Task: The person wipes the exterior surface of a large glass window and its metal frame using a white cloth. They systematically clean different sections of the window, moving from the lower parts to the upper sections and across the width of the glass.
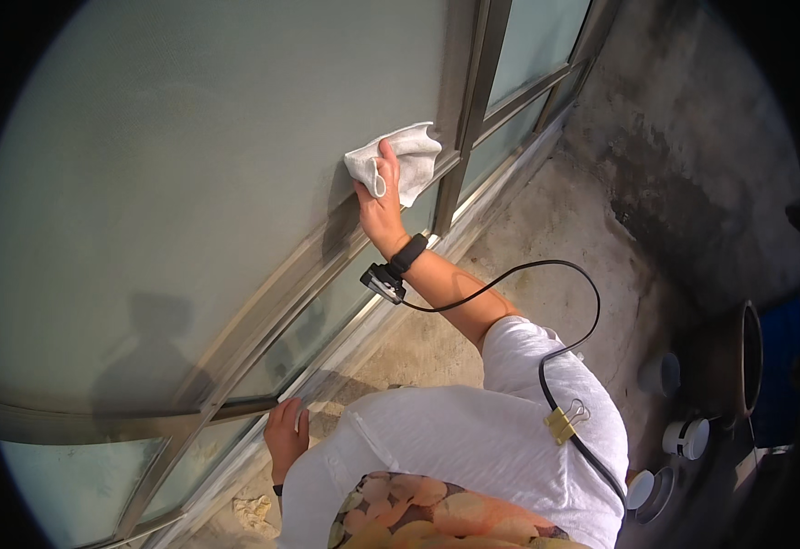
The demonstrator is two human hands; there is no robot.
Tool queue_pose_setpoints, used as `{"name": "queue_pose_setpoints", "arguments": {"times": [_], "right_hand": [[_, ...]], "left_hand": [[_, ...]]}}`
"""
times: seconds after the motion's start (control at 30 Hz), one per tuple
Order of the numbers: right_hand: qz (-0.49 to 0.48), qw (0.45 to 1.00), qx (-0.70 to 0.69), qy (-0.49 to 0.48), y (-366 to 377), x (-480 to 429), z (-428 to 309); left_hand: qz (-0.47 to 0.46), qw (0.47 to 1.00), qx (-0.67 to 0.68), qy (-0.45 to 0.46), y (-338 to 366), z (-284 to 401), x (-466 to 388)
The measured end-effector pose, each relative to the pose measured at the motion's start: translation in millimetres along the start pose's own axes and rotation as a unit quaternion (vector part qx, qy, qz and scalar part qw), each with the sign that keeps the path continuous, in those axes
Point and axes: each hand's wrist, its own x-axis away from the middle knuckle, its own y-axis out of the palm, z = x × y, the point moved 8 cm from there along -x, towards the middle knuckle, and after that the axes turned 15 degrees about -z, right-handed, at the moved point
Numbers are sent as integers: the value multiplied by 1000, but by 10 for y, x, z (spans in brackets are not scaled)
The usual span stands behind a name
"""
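My right hand (381,209) grips a crumpled white cloth (417,154) against the large window pane (187,171), close to the pane's lower corner by the metal frame (467,123). The thumb side and one raised finger show over the cloth; the other fingers are partly hidden by it. A black wrist strap with a small device (385,281) sits on that wrist, and a black cable (541,263) loops from it to my shoulder. Lower down, my left hand (287,436) is beside the bottom window rail, with bent fingers and nothing visible in it. Whether it touches the rail is unclear.
A lower row of narrow panes (290,350) runs above a pale sill. Concrete floor (537,213) meets a stained wall (688,117). To the right stand a large dark pot (750,360), a white bucket (694,439) and several other vessels. A yellow binder clip (561,425) holds the cable.
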Motion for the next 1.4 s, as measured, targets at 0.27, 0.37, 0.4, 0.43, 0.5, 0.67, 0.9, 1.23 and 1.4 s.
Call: {"name": "queue_pose_setpoints", "arguments": {"times": [0.27,0.37,0.4,0.43,0.5,0.67,0.9,1.23,1.4], "right_hand": [[-366,797,91,-472,1786,860,-2401],[-314,820,117,-465,1764,411,-2589],[-295,839,120,-441,1681,164,-2556],[-267,853,127,-429,1531,-77,-2488],[-221,866,197,-403,1125,-502,-2238],[-22,942,252,-221,-489,-1454,-990],[128,866,-387,291,-1228,-625,1776],[-86,993,37,-76,1049,653,-794],[-262,942,53,-201,1919,1092,-1787]], "left_hand": [[2,1000,-2,-22,-45,-227,319],[19,999,-1,-41,-56,-399,463],[20,999,-3,-49,-43,-468,511],[20,998,-14,-53,-19,-538,554],[6,998,-9,-65,66,-697,664],[-38,994,-4,-107,321,-954,769],[-61,997,16,-41,234,-768,608],[-118,993,7,-21,211,-683,619],[-142,989,-2,-31,260,-713,593]]}}
